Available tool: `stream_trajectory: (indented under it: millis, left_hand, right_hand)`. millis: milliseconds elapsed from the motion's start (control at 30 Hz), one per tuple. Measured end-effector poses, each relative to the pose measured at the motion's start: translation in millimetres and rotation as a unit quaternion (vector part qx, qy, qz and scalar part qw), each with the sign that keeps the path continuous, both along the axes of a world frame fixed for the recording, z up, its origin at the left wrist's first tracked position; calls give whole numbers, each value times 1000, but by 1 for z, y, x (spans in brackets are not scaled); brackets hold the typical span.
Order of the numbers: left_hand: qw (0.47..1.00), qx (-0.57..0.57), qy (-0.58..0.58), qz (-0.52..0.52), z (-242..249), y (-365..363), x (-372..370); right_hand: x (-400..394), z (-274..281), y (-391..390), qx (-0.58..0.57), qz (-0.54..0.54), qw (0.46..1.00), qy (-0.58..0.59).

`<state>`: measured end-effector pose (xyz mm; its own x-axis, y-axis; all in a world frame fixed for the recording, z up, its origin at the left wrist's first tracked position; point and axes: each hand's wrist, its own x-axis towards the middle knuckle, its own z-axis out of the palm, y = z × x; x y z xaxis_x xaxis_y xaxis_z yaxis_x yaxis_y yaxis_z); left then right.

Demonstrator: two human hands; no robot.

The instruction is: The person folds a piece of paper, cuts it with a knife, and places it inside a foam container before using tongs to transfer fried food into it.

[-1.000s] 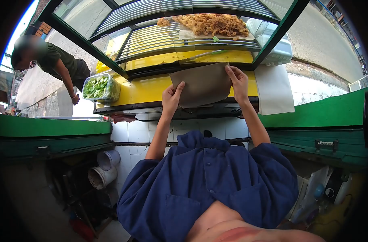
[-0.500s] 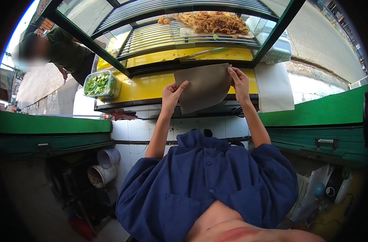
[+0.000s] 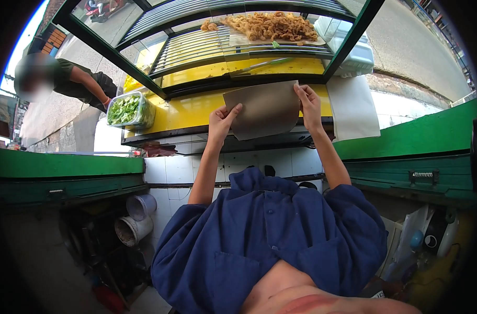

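Both my hands hold up a brown paper bag [image 3: 263, 109] over the yellow counter [image 3: 186, 112]. My left hand [image 3: 220, 121] grips its lower left edge, fingers along the paper. My right hand [image 3: 308, 104] pinches the bag's upper right corner. Behind the bag stands a green-framed glass case with a pile of fried food [image 3: 272, 26] on a wire shelf. Metal tongs [image 3: 259, 65] lie on the yellow floor of the case, just beyond the bag.
A clear tub of chopped greens [image 3: 124, 110] sits at the counter's left end. White paper sheets [image 3: 353, 107] hang at the right. Another person in a dark green shirt [image 3: 71, 81] bends at the far left. Green ledges flank me; white buckets [image 3: 134, 220] lie below left.
The bag has tilted and shifted slightly in my hands, staying over the counter. The person at far left has moved about, now bending with an arm stretched out.
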<state>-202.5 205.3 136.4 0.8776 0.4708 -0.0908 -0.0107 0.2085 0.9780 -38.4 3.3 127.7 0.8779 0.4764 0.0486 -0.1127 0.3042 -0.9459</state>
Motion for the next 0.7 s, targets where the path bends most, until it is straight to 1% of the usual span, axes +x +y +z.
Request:
stream_trajectory:
  millis: [100,200,300,367,400,500,533,633,667,700]
  left_hand:
    - [1000,-3,3,6,3,-3,-1]
    - [1000,-5,2,14,5,-3,-2]
    - [999,9,-19,33,-1,3,1]
    - [998,34,-43,44,-7,13,8]
    - [996,52,-65,34,-12,21,13]
    - [983,154,-99,18,-9,43,30]
    - [983,164,-84,17,2,45,31]
    - [939,305,-160,-16,40,43,19]
    - [920,344,-180,-43,42,45,13]
    - [919,358,-155,-61,35,48,6]
  right_hand:
    - [-2,-1,0,6,-4,1000,-3]
    - [-6,5,-3,15,22,999,19]
    - [-14,21,-2,-68,69,995,1]
    - [-1,6,-3,-153,126,977,-74]
    - [7,-3,-2,-195,155,962,-110]
    - [26,-18,15,-111,118,976,-144]
    - [28,-16,19,-124,80,972,-184]
    - [28,-17,17,-45,68,962,-260]
    - [25,-18,15,-55,75,953,-289]
    - [20,-20,10,-66,82,942,-319]
